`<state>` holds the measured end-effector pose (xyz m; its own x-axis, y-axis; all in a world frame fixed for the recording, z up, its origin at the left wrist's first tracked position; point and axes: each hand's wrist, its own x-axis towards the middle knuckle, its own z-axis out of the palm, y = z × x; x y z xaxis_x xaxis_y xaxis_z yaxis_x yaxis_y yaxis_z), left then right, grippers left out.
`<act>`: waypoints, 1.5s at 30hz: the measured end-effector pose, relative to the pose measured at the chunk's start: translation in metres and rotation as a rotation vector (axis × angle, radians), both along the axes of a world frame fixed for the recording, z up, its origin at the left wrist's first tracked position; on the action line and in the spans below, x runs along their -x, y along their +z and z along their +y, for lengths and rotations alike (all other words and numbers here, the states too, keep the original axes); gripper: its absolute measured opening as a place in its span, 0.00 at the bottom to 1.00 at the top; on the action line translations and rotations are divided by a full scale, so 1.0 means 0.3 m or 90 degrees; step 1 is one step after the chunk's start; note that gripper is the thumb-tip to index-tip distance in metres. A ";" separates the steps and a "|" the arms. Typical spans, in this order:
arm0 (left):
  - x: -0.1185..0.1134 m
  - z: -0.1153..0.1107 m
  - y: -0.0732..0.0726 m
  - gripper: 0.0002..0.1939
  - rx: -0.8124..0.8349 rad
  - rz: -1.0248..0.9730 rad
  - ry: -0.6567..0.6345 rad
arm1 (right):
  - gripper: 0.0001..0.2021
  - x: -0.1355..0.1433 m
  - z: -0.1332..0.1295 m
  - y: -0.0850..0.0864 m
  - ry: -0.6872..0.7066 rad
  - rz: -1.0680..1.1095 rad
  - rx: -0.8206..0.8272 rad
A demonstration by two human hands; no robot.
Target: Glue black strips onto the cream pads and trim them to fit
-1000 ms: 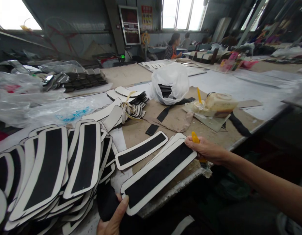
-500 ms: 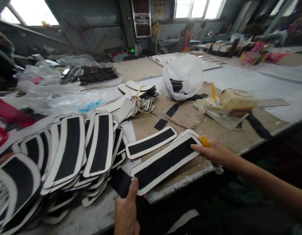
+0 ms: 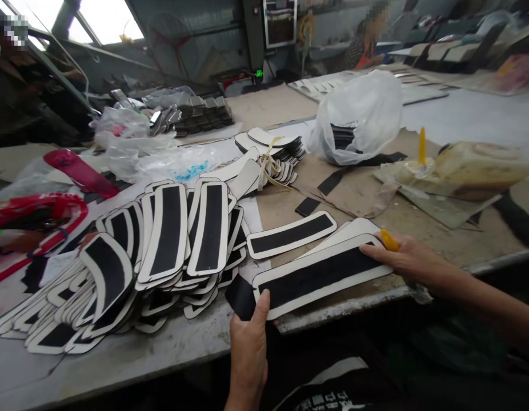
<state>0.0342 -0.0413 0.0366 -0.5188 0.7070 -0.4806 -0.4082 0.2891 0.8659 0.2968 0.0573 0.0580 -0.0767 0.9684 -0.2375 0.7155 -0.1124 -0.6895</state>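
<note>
A long white panel with a black strip point(image 3: 316, 277) down its middle lies tilted over the table's front edge. My left hand point(image 3: 251, 334) is closed on its near left corner, thumb on top and fingers hidden beneath. A loose black strip piece point(image 3: 241, 298) sticks out beside that thumb. At the panel's right end, my right hand point(image 3: 412, 260) presses a fingertip on the black strip. The same hand holds a tool with a yellow end point(image 3: 389, 240), its other parts mostly hidden. Just behind lies a smaller curved panel point(image 3: 292, 234).
Piles of similar panels point(image 3: 164, 234) spread over the left. Behind stand a tied bundle of pieces point(image 3: 273, 162), a white plastic bag point(image 3: 363, 117) and a stained plastic container point(image 3: 474, 171) with a yellow stick point(image 3: 421, 147). A red bag point(image 3: 45, 214) lies far left. Other people are at the back.
The view has swung left, so the table's things sit further right and more of the left side shows. Both hands keep their hold on the panel.
</note>
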 end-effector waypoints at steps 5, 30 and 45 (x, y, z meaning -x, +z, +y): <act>0.007 0.004 -0.017 0.18 0.019 0.046 0.018 | 0.21 0.019 -0.024 0.022 0.034 0.007 -0.052; 0.017 0.001 -0.049 0.22 0.032 -0.191 -0.003 | 0.16 0.023 -0.055 -0.026 -0.130 0.500 0.256; 0.048 0.018 -0.041 0.20 0.031 -0.027 -0.060 | 0.16 0.017 -0.001 -0.053 -0.064 0.303 0.150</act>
